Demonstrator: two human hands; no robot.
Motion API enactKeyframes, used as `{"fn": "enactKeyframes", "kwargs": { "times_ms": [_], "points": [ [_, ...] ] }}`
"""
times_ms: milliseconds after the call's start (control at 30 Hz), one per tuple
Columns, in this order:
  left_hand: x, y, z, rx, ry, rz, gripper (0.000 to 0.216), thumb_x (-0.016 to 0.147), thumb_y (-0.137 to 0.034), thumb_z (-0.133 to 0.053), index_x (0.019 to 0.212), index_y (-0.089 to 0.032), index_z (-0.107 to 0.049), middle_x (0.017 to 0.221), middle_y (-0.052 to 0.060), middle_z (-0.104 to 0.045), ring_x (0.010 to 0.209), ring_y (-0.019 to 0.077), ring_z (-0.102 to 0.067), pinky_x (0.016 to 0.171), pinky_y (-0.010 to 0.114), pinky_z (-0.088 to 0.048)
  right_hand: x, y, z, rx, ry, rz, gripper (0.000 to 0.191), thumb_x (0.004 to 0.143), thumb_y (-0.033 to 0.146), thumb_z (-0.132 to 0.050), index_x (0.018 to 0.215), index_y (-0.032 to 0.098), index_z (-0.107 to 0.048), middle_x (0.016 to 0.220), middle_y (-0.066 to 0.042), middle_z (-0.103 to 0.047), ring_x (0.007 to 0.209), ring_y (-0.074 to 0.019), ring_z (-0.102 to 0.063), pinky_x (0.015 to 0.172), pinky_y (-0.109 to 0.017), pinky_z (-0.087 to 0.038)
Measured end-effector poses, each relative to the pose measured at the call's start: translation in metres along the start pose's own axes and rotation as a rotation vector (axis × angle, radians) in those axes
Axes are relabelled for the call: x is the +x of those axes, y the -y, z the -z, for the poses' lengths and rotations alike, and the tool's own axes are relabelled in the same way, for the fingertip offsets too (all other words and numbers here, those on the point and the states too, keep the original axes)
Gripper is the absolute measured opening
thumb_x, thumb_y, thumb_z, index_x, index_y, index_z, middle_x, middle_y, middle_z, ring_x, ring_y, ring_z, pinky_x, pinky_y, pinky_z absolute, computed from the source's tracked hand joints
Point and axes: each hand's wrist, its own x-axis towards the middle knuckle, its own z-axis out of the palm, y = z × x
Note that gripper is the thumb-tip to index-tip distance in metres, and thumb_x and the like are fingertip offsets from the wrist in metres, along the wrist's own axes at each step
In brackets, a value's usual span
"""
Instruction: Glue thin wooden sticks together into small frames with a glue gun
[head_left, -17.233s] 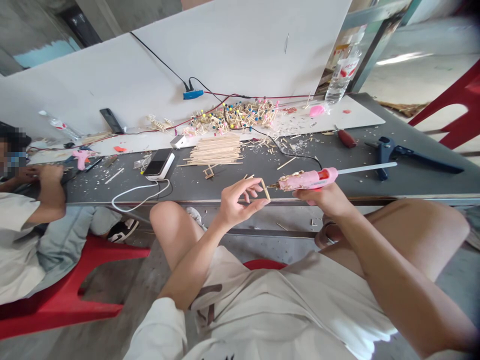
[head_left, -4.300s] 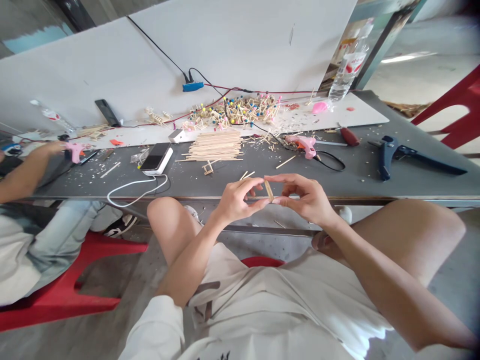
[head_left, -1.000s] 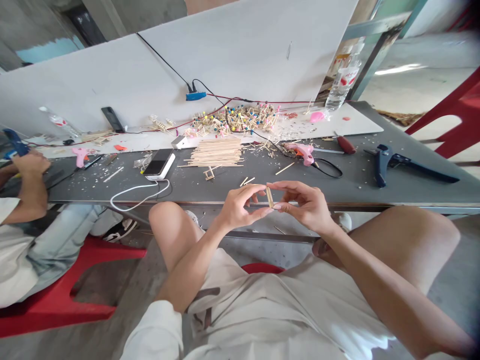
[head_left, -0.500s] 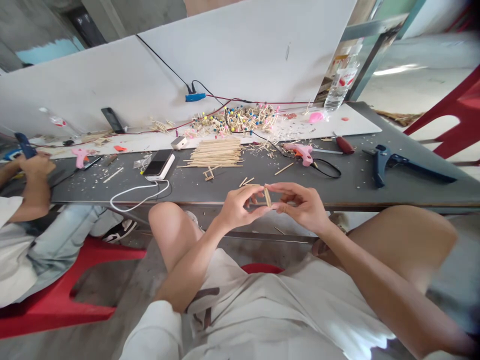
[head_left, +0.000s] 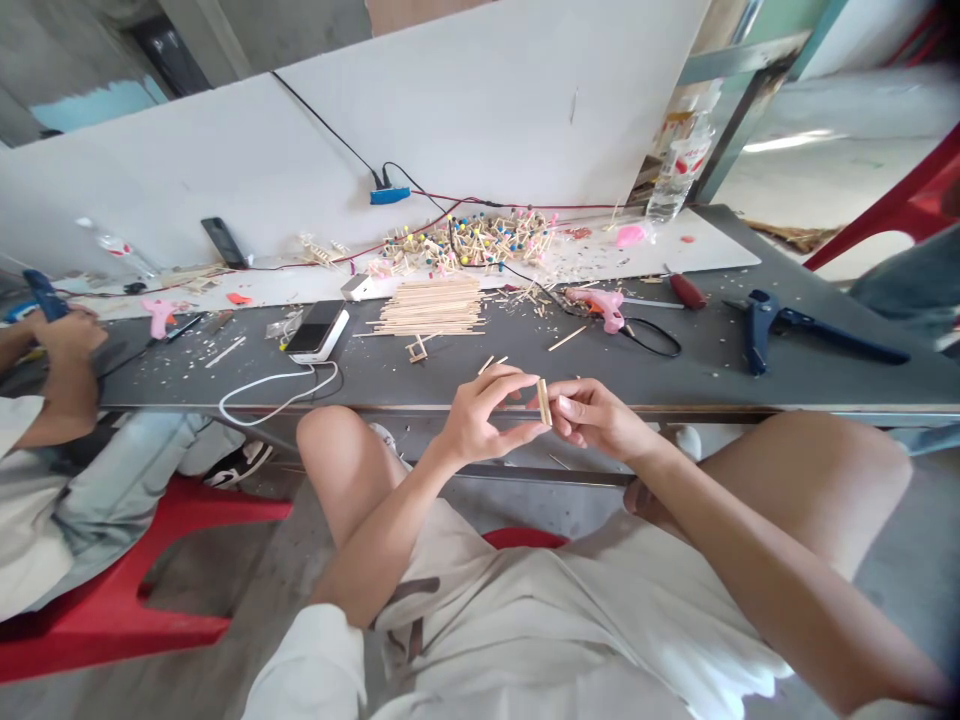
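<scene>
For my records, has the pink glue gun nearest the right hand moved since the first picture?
Yes: the pink glue gun left the right hand, moving back from the table's front edge.

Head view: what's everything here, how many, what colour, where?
Table: 1, grey, centre
Panel: 1, white, behind
Sticks: many, pale, centre pile
Tipped pieces: many, multicoloured, behind sticks
Glue guns: 2, pink, table left, right
Cutter: 1, dark blue, table right
Handle: 1, red, left of cutter
Bottles: 2, clear, back left, right
Phone: 1, black, back left
Device: 1, white-black, left of sticks
Adapter: 1, blue, against panel
Seats: 3, red, left, right, below
Co-worker: 1, pale top, left
Wood piece: 1, pale, centre front
Left hand: 1, bare, holding wood piece
Right hand: 1, bare, at wood piece
</scene>
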Motion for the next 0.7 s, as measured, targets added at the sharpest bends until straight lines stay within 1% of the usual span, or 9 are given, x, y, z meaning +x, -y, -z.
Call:
{"fn": "enactKeyframes", "kwargs": {
  "times_ms": [67, 200, 300, 467, 600, 700],
  "points": [
    [0.0000, -0.0013, -0.0011, -0.021, 0.007, -0.013, 0.052, 0.083, -0.046, -0.080, 0.126, -0.021, -0.063, 0.112, 0.011, -0.069, 0.089, 0.0183, -0.070, 0.062, 0.026, -0.059, 0.0014, -0.0018, -0.0028, 0.065, 0.046, -0.020, 0.040, 0.083, 0.052, -0.079, 0.095, 0.014, -0.078, 0.057, 0.003, -0.052, 0.046, -0.0084, -0.041, 0.041, -0.022, -0.029],
    [-0.0005, -0.0041, -0.0030, -0.050, 0.018, -0.036, 0.053, 0.082, -0.043, -0.081, 0.127, -0.022, -0.062, 0.115, 0.012, -0.067, 0.099, 0.0213, -0.070, 0.062, 0.025, -0.059, 0.0040, -0.0054, -0.0071, 0.148, 0.061, -0.025, 0.037, 0.077, 0.049, -0.084, 0.090, 0.015, -0.077, 0.054, 0.004, -0.048, 0.046, -0.0074, -0.036, 0.043, -0.022, -0.031],
    [-0.0007, -0.0053, -0.0036, -0.061, 0.031, -0.041, 0.053, 0.082, -0.041, -0.081, 0.128, -0.022, -0.061, 0.116, 0.012, -0.067, 0.104, 0.0232, -0.070, 0.063, 0.025, -0.059, 0.0045, -0.0080, -0.0065, 0.196, 0.063, -0.017, 0.035, 0.076, 0.047, -0.086, 0.087, 0.015, -0.077, 0.052, 0.005, -0.046, 0.047, -0.0069, -0.033, 0.044, -0.021, -0.030],
    [-0.0005, -0.0068, -0.0032, -0.051, 0.068, -0.034, 0.052, 0.084, -0.043, -0.078, 0.129, -0.022, -0.060, 0.116, 0.013, -0.066, 0.099, 0.0225, -0.070, 0.065, 0.029, -0.059, 0.0037, -0.0090, -0.0053, 0.198, 0.053, -0.033, 0.034, 0.076, 0.046, -0.086, 0.085, 0.015, -0.076, 0.052, 0.005, -0.045, 0.046, -0.0070, -0.032, 0.043, -0.022, -0.030],
    [-0.0009, -0.0071, -0.0030, -0.052, 0.082, -0.017, 0.060, 0.085, -0.044, -0.078, 0.137, -0.022, -0.057, 0.119, 0.015, -0.065, 0.094, 0.0211, -0.070, 0.064, 0.029, -0.059, 0.0037, -0.0068, -0.0082, 0.198, 0.061, -0.032, 0.034, 0.077, 0.046, -0.085, 0.084, 0.015, -0.075, 0.053, 0.006, -0.045, 0.046, -0.0067, -0.032, 0.044, -0.022, -0.030],
    [-0.0007, -0.0066, -0.0035, -0.043, 0.081, -0.047, 0.058, 0.086, -0.044, -0.077, 0.137, -0.023, -0.057, 0.116, 0.013, -0.067, 0.098, 0.0227, -0.069, 0.071, 0.032, -0.061, 0.0041, -0.0047, -0.0107, 0.189, 0.064, -0.021, 0.035, 0.076, 0.047, -0.086, 0.083, 0.015, -0.074, 0.053, 0.006, -0.046, 0.046, -0.0067, -0.031, 0.044, -0.022, -0.030]
  ]
}}
